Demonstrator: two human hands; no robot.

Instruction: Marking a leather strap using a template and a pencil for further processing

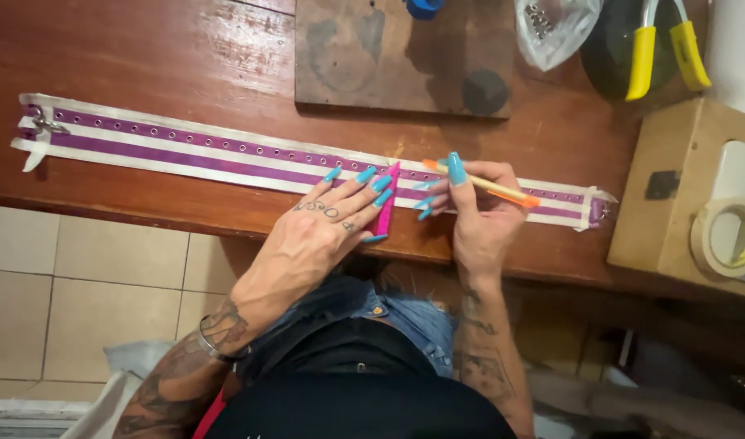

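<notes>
Head view, looking down at wooden table (185,49). Long purple strap (226,150) with white edges and row of eyelets, stretched left to right across middle of frame. Left hand (327,223) flat, fingers spread, pressing pink ruler (386,203) onto strap at centre. Right hand (478,203) just right of it, closed around orange pen (482,185), tip near ruler. Dark board (388,57) at top centre, tape roll (726,236) at right edge, yellow-handled tool (661,49) upper right.
</notes>
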